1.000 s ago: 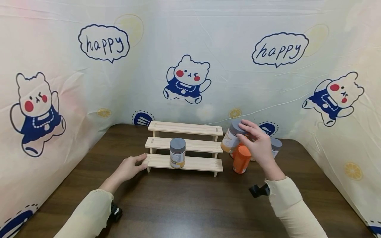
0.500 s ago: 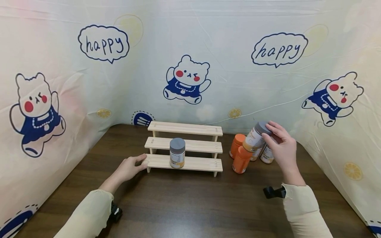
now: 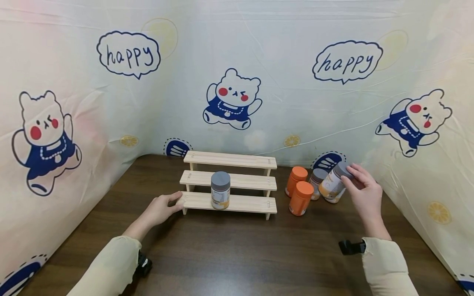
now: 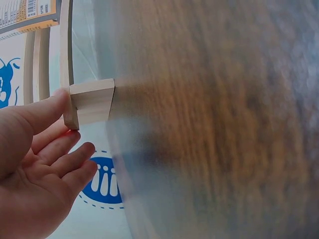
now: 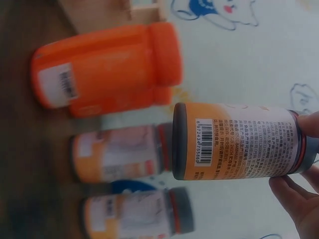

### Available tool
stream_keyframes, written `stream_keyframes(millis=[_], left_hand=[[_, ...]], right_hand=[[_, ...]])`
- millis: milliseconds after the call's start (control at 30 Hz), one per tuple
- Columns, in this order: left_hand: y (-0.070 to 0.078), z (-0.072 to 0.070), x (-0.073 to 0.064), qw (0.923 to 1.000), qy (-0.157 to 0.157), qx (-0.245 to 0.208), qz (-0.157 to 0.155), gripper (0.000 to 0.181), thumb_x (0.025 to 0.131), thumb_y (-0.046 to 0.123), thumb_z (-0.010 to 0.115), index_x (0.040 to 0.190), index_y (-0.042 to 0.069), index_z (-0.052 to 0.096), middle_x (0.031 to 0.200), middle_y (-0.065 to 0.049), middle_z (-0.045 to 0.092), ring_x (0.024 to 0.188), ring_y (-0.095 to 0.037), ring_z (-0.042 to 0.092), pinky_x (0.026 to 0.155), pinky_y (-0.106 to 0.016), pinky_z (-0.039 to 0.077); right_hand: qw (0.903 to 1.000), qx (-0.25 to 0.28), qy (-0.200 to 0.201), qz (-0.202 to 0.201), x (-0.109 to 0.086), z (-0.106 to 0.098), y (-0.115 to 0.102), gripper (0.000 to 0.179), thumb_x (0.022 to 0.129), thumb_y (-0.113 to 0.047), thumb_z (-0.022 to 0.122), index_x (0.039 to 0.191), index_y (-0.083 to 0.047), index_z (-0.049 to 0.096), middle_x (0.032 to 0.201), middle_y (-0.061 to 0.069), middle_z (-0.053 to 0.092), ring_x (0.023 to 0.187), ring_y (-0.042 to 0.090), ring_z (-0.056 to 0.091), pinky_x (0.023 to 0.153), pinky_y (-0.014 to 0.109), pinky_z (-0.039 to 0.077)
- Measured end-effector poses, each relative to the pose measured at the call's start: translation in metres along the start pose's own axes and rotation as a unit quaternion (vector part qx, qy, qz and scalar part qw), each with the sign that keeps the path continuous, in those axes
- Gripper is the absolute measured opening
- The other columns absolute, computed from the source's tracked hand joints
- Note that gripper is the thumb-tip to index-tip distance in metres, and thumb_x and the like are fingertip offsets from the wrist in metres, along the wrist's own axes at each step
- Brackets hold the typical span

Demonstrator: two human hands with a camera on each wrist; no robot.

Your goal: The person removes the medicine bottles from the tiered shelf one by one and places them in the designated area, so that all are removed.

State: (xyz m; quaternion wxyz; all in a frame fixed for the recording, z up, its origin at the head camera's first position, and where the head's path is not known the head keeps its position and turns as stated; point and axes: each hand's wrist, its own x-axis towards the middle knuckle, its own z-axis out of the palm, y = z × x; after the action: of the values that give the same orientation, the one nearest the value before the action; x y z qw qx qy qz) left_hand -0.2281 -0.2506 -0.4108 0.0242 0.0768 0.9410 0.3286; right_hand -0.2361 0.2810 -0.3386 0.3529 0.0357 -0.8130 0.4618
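Note:
My left hand [image 3: 160, 210] pinches the left end of the lowest board of a three-step wooden display rack [image 3: 252, 201], thumb on one face and fingertips on the other in the left wrist view. On that board stands a grey-lidded supplement jar [image 3: 220, 192]. My right hand [image 3: 367, 197] grips a second grey-lidded supplement jar [image 5: 239, 142] by its lid. This jar is tilted, raised above the standing bottles in the right wrist view, and its label with a barcode shows there.
Right of the rack stand two orange bottles [image 3: 300, 200] and two grey-lidded jars [image 5: 117, 154]; the held jar partly hides one of these in the head view. A printed cloth [image 3: 281, 94] rises behind and beside the brown table [image 3: 222, 250].
My right hand has carried the tilted jar rightward and lower, from beside the rack, past the orange bottles, to the grey-lidded jars. My left hand has stayed on the rack.

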Motion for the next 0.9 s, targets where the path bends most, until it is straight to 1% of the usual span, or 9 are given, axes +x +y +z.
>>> stream_keyframes(millis=[67, 133, 267, 400, 467, 533, 667, 767, 900], left_hand=[[0.000, 0.000, 0.000, 1.0000, 0.000, 0.000, 0.000, 0.054, 0.091, 0.026, 0.059, 0.134, -0.002, 0.044, 0.136, -0.022, 0.040, 0.123, -0.041, 0.037, 0.096, -0.054, 0.032], [0.000, 0.000, 0.000, 1.0000, 0.000, 0.000, 0.000, 0.054, 0.091, 0.026, 0.059, 0.134, -0.002, 0.044, 0.136, -0.022, 0.040, 0.123, -0.041, 0.037, 0.096, -0.054, 0.032], [0.000, 0.000, 0.001, 1.0000, 0.000, -0.001, 0.000, 0.055, 0.091, 0.027, 0.059, 0.135, -0.002, 0.044, 0.136, -0.022, 0.040, 0.123, -0.041, 0.036, 0.096, -0.055, 0.032], [0.000, 0.000, 0.001, 1.0000, 0.000, -0.001, 0.002, 0.055, 0.091, 0.027, 0.059, 0.135, -0.002, 0.043, 0.137, -0.021, 0.040, 0.123, -0.041, 0.036, 0.096, -0.055, 0.032], [-0.001, 0.000, 0.001, 1.0000, 0.002, 0.000, 0.002, 0.054, 0.091, 0.026, 0.059, 0.135, -0.002, 0.044, 0.137, -0.021, 0.040, 0.123, -0.041, 0.037, 0.096, -0.054, 0.032], [0.000, 0.000, 0.001, 1.0000, 0.003, 0.003, 0.003, 0.054, 0.091, 0.026, 0.059, 0.135, -0.002, 0.044, 0.136, -0.022, 0.040, 0.123, -0.041, 0.037, 0.095, -0.054, 0.033], [0.000, 0.000, 0.001, 1.0000, 0.002, 0.002, -0.001, 0.054, 0.091, 0.027, 0.059, 0.135, -0.001, 0.044, 0.136, -0.022, 0.040, 0.124, -0.040, 0.037, 0.096, -0.054, 0.033], [0.000, 0.000, 0.001, 1.0000, 0.001, 0.001, -0.001, 0.054, 0.091, 0.027, 0.059, 0.135, -0.001, 0.043, 0.136, -0.022, 0.040, 0.124, -0.040, 0.036, 0.096, -0.054, 0.032], [0.000, -0.001, 0.000, 1.0000, 0.001, 0.003, 0.003, 0.054, 0.091, 0.027, 0.059, 0.135, -0.002, 0.044, 0.136, -0.022, 0.041, 0.124, -0.040, 0.036, 0.096, -0.054, 0.032]], right_hand=[[1.0000, -0.005, -0.001, -0.002, -0.003, 0.001, 0.007, 0.033, 0.080, 0.001, 0.070, 0.112, 0.004, 0.064, 0.123, 0.013, 0.056, 0.102, 0.001, 0.053, 0.081, 0.013, 0.044], [0.9999, -0.009, -0.003, -0.011, -0.006, 0.002, 0.013, 0.032, 0.078, 0.002, 0.071, 0.110, 0.004, 0.066, 0.121, 0.013, 0.057, 0.098, -0.003, 0.053, 0.079, 0.012, 0.044], [0.9995, -0.009, -0.010, -0.028, -0.014, 0.007, 0.022, 0.031, 0.076, 0.003, 0.072, 0.106, 0.006, 0.067, 0.118, 0.014, 0.059, 0.095, -0.008, 0.052, 0.078, 0.012, 0.044], [0.9990, -0.007, -0.025, -0.037, -0.020, 0.011, 0.030, 0.030, 0.076, 0.004, 0.072, 0.105, 0.007, 0.066, 0.117, 0.015, 0.059, 0.095, -0.010, 0.050, 0.077, 0.009, 0.043], [0.9985, -0.016, -0.036, -0.039, -0.024, 0.014, 0.034, 0.030, 0.076, 0.004, 0.072, 0.105, 0.007, 0.066, 0.117, 0.015, 0.059, 0.095, -0.011, 0.049, 0.076, 0.007, 0.042], [0.9978, -0.021, -0.046, -0.043, -0.027, 0.016, 0.036, 0.030, 0.076, 0.004, 0.072, 0.105, 0.006, 0.067, 0.117, 0.014, 0.059, 0.096, -0.011, 0.048, 0.076, 0.008, 0.043], [0.9957, -0.034, -0.065, -0.056, -0.033, 0.021, 0.041, 0.030, 0.076, 0.003, 0.073, 0.105, 0.005, 0.067, 0.117, 0.015, 0.059, 0.094, -0.013, 0.047, 0.074, 0.007, 0.043], [0.9944, -0.044, -0.071, -0.066, -0.036, 0.024, 0.045, 0.030, 0.075, 0.002, 0.073, 0.105, 0.005, 0.067, 0.117, 0.015, 0.059, 0.091, -0.014, 0.046, 0.070, 0.004, 0.041], [0.9935, -0.046, -0.071, -0.075, -0.038, 0.027, 0.050, 0.030, 0.074, 0.004, 0.074, 0.104, 0.005, 0.068, 0.116, 0.016, 0.059, 0.089, -0.014, 0.047, 0.068, 0.003, 0.040]])
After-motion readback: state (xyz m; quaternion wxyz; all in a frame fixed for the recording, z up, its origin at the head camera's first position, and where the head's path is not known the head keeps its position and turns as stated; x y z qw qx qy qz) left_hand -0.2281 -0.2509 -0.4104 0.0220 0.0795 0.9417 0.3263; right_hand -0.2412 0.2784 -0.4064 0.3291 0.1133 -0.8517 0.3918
